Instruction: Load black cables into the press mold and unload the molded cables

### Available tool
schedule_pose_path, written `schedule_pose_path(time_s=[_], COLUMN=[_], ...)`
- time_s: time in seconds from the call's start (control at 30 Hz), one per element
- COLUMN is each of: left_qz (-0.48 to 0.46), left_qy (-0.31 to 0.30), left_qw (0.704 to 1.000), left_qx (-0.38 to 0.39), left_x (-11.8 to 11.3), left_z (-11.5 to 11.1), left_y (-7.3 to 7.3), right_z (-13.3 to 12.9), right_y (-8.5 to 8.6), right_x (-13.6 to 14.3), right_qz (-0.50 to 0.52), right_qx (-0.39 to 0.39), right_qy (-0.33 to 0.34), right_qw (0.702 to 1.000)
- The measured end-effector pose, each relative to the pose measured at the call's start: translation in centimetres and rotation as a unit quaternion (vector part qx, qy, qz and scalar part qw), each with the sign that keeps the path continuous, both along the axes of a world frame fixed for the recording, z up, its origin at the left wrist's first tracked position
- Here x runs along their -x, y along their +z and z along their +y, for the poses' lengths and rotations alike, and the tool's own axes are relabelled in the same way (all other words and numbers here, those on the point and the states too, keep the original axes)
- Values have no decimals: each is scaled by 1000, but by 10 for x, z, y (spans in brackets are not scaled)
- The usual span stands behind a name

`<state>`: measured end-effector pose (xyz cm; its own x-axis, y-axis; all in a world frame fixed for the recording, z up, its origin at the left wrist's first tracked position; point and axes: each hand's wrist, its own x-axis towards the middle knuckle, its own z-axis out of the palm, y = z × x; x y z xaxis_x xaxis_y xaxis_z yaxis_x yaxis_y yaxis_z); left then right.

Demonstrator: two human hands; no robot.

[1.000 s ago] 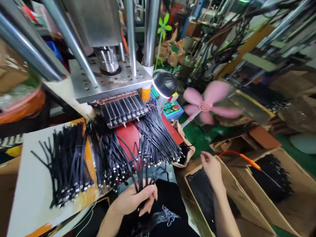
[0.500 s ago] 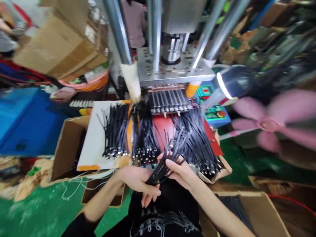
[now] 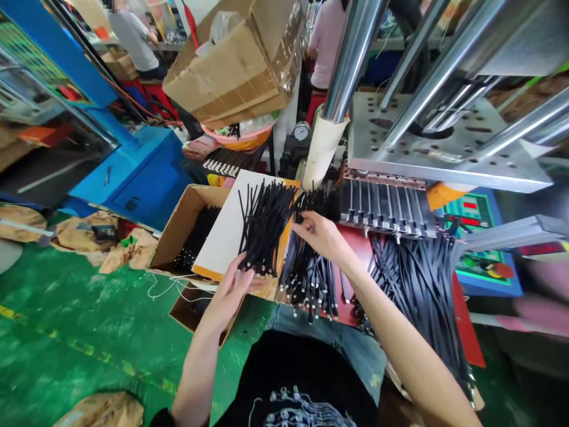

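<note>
Black cables [image 3: 269, 222] with small metal connector ends lie in a thick bunch on a white board. My left hand [image 3: 233, 284] is at the lower left corner of this bunch, its fingers around the connector ends. My right hand [image 3: 322, 237] is over the upper part of the middle pile of cables [image 3: 311, 279], thumb and fingertips pinched on dark cable strands. Those strands are partly hidden by the fingers. To the right, a larger pile of flat black cables [image 3: 418, 290] hangs over a red surface [image 3: 466, 326], below a metal fixture [image 3: 386, 207].
A press with steel columns [image 3: 355, 53] and a drilled plate [image 3: 444, 154] stands at the right, beside a control panel [image 3: 480, 237]. Left of the board are an open carton [image 3: 171, 228] and a blue cabinet [image 3: 142, 178]. A pink fan [image 3: 540, 314] blurs at the right edge. People sit behind.
The view has swung left. The cable bunch held between both hands is now on the white board's pile. My right hand has moved to the top of the middle pile.
</note>
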<state>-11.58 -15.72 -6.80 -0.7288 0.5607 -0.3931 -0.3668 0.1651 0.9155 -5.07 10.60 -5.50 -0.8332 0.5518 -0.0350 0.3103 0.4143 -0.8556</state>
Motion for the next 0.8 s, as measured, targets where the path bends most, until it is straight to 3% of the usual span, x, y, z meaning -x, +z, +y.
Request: schedule_pose_path(time_s=[0.13,0.2,0.27,0.33,0.43,0.5,0.6,0.7,0.8], left_qz=[76,112,125,128,204,296,379,319,205], left_qy=[-32,-91,-179,-253,-262,-250,-291,-347,-356], left_qw=[990,980,968,954,938,914,871,880,912], left_qx=[110,136,125,101,100,117,113,54,-14], left_x=[-19,-26,-30,-32,-29,-24,-16,-12,-15], left_z=[-25,-27,-15,9,62,100,140,146,134], left_y=[13,24,31,31,18,9,6,29,63], right_z=[-40,-61,-72,-72,-62,-54,-40,-25,-12], right_y=[-26,-37,-46,-51,-45,-36,-23,-24,-34], right_x=[-94,-112,-107,-95,-96,-114,-160,-201,-223], right_qz=[-112,-147,-141,-109,-71,-73,-134,-231,-279], right_qx=[-122,-141,-137,-120,-88,-80,-165,-278,-303], right_qy=[-71,-91,-100,-114,-116,-122,-237,-319,-275], right_qw=[984,975,976,980,987,987,948,876,869])
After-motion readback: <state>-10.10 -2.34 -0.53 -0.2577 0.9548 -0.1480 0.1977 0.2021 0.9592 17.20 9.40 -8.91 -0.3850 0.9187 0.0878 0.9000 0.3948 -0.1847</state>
